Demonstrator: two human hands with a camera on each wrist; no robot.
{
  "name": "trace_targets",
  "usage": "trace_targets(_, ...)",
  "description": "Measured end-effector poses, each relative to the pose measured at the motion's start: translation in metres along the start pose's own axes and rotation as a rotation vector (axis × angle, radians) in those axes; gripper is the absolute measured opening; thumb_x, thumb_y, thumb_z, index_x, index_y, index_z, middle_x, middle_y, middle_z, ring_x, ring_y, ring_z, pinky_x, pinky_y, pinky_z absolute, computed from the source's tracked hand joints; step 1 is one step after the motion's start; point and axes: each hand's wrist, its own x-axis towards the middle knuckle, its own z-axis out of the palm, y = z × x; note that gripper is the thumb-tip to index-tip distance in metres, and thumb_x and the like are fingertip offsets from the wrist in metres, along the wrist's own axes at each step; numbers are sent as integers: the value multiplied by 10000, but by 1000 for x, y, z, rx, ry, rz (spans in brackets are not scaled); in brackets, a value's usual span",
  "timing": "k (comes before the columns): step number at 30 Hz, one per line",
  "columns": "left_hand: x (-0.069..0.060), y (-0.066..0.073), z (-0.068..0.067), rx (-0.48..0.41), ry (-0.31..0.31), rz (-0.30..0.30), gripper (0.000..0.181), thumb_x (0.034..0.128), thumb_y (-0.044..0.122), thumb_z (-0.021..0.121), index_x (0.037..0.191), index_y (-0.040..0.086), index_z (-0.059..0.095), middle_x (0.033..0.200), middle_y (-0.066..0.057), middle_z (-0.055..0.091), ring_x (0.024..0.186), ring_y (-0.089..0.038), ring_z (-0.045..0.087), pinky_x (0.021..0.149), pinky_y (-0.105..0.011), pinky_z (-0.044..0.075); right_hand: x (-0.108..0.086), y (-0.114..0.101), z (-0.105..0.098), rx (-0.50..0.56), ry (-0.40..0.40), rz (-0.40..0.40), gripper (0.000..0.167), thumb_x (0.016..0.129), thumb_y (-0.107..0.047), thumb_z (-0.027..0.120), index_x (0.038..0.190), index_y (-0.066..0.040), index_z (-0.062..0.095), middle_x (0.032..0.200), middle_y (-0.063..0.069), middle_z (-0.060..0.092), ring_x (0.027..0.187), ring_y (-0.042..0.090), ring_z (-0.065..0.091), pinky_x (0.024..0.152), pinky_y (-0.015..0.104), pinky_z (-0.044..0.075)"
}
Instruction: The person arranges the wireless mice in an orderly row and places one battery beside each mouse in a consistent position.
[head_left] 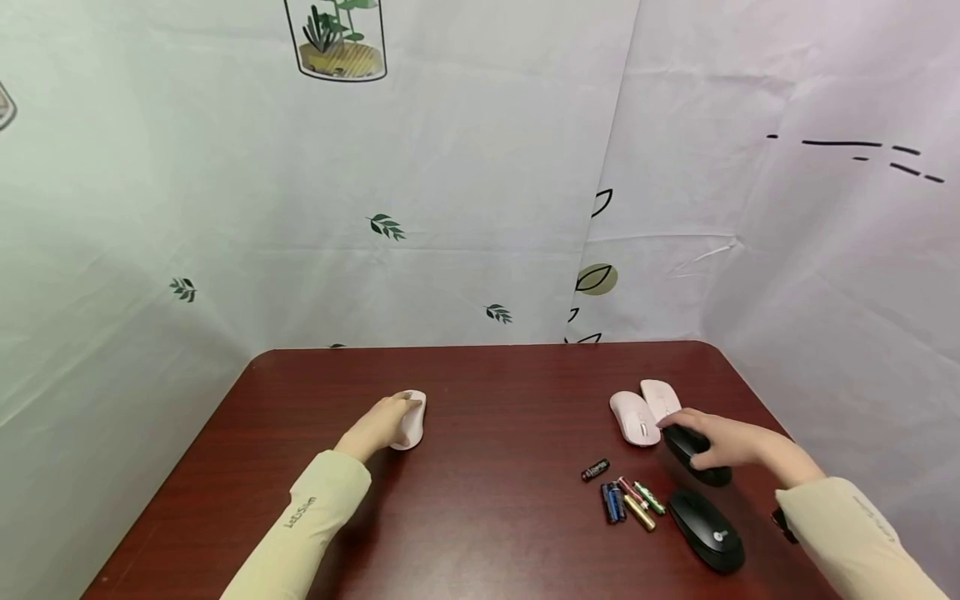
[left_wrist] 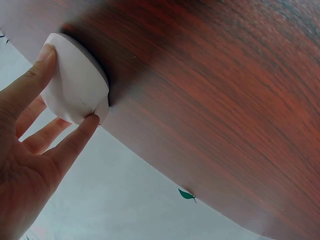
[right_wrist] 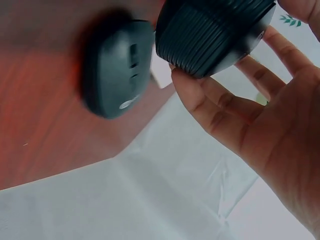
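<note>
My left hand (head_left: pixel 377 428) grips a white computer mouse (head_left: pixel 412 423) on the left half of the table. In the left wrist view the thumb and fingertips pinch the sides of this white mouse (left_wrist: pixel 77 82), close to the wood. Over at the right, my right hand (head_left: pixel 729 439) holds a black mouse (head_left: pixel 684 444) with thumb and fingers around it. Ribbed lines mark the side of that black mouse (right_wrist: pixel 205 32) in the right wrist view, where it looks raised off the table. A second black mouse (head_left: pixel 705 529) lies nearer, below the right hand.
Two pale mice, a left one (head_left: pixel 633 417) and a right one (head_left: pixel 660 397), lie side by side just beyond the right hand. Several batteries (head_left: pixel 639 512) are grouped left of the black mouse, with a black battery (head_left: pixel 596 470) apart. White patterned cloth (head_left: pixel 480 167) hangs behind the table (head_left: pixel 487 533).
</note>
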Motion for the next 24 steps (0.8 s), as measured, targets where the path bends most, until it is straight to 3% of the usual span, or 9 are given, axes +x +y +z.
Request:
trace_targets(7, 0, 2, 0, -7, 12, 6, 591, 657, -41, 782, 1212, -59, 581, 1289, -287, 518, 1109, -415, 557, 893, -453, 478, 24, -12, -6, -32, 6, -23, 507, 785, -87, 653, 1266, -31, 505, 1246, 217, 500, 908, 158, 498, 707, 286, 435)
trace_targets(13, 1, 0, 1, 6, 2, 1, 591, 665, -28, 786, 1220, -44, 583, 1290, -290, 517, 1102, -429, 556, 890, -457, 477, 47, -25, -7, -74, 34, 15, 484, 804, -117, 623, 1271, -35, 523, 1246, 186, 530, 930, 193, 505, 728, 296, 424)
trace_targets(24, 3, -2, 4, 7, -6, 4, 590, 661, -19, 792, 1213, -57, 586, 1297, -297, 507, 1120, -431, 546, 903, -467, 471, 101, -60, 6, -106, 109, 17, 504, 811, -160, 606, 1283, -8, 513, 1256, 244, 510, 1020, 339, 552, 794, 456, 460)
